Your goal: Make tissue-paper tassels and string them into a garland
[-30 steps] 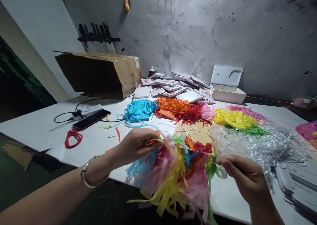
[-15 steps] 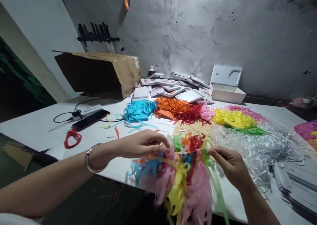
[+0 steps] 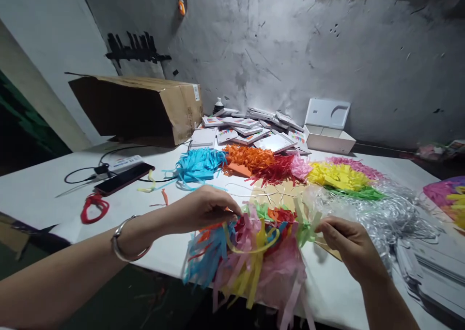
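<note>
- Left hand (image 3: 203,208) is pinched shut on the left end of the tassel garland (image 3: 254,252), fingertips pressing into the crinkled paper at the top.
- Right hand (image 3: 348,247) is closed on the garland's right end, thumb and fingers gripping near the green fringe.
- The garland hangs between both hands over the near edge of the white desk (image 3: 43,199): thin tissue-paper strips, limp and slightly blurred, in blue, pink, yellow, red, orange and green.
- Strips bunch tight along the top and fall loose below, some past the desk edge.
- A shiny metal bangle (image 3: 125,245) circles the left wrist.
- Farther back, flat piles of cut fringe lie in a row: blue fringe (image 3: 199,163), orange fringe (image 3: 250,156), yellow fringe (image 3: 336,175).
- To the right, a glossy heap of clear plastic bags (image 3: 385,213), wrinkled and catching the light.
- Far left, a brown cardboard box (image 3: 145,107) lies on its side, matte and creased.
- A dark phone (image 3: 123,179) lies flat at left, a red loop of cord (image 3: 93,207) just near of it.
- Far centre, a stack of flat white packets (image 3: 254,126); right of it, an open white box (image 3: 329,126) with its lid up.
</note>
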`<state>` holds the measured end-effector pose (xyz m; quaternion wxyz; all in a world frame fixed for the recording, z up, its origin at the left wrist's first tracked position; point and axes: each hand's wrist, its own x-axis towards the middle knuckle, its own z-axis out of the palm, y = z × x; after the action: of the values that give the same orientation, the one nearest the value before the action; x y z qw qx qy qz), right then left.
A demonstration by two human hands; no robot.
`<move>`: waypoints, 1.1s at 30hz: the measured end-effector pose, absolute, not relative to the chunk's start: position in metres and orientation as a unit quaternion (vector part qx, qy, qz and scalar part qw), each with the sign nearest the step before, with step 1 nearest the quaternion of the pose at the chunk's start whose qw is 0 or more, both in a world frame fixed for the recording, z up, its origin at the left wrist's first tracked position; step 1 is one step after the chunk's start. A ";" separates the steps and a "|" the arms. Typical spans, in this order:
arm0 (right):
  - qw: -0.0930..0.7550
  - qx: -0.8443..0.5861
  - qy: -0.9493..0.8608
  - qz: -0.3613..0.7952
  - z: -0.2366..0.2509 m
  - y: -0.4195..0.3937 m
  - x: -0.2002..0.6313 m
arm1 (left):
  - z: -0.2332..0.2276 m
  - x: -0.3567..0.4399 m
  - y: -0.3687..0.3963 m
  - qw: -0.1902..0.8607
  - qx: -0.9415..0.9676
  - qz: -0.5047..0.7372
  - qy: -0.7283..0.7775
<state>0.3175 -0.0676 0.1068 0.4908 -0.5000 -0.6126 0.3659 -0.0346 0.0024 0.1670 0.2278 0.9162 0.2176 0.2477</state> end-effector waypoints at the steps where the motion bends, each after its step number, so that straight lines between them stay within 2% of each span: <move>1: 0.481 -0.487 -0.621 0.382 0.108 -0.068 0.317 | 0.168 -0.035 0.002 0.240 0.914 0.243 0.217; 4: 0.415 -0.476 -0.679 0.375 0.112 -0.068 0.313 | 0.171 -0.036 0.001 0.234 0.917 0.238 0.218; 8: 0.427 -0.489 -0.690 0.321 0.115 -0.065 0.306 | 0.172 -0.033 0.002 0.193 0.911 0.278 0.235; 12: 0.366 -0.484 -0.715 0.347 0.117 -0.057 0.301 | 0.169 -0.028 0.009 0.164 0.922 0.247 0.250; 17: 0.495 -0.508 -0.558 0.431 0.128 -0.024 0.303 | 0.173 -0.019 0.042 0.169 0.867 0.310 0.353; 21: 0.548 -0.503 -0.501 0.442 0.141 -0.010 0.296 | 0.173 -0.007 0.057 0.209 0.833 0.336 0.387; 24: 0.523 -0.497 -0.468 0.511 0.128 -0.032 0.276 | 0.153 0.003 0.038 0.285 0.785 0.371 0.406; 26: 0.457 -0.481 -0.420 0.619 0.106 -0.055 0.258 | 0.128 0.009 0.014 0.405 0.726 0.383 0.403; 28: 0.416 -0.469 -0.404 0.666 0.079 -0.076 0.239 | 0.099 0.015 -0.011 0.474 0.708 0.372 0.368; 30: 0.390 -0.465 -0.424 0.672 0.056 -0.087 0.222 | 0.072 0.020 -0.032 0.467 0.722 0.374 0.348; 33: 0.393 -0.469 -0.483 0.627 0.037 -0.088 0.204 | 0.043 0.029 -0.054 0.391 0.760 0.391 0.342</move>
<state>0.2037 -0.0881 0.0370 0.3927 -0.4686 -0.4832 0.6267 0.0286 -0.0545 0.0429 0.3914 0.7595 0.3417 0.3914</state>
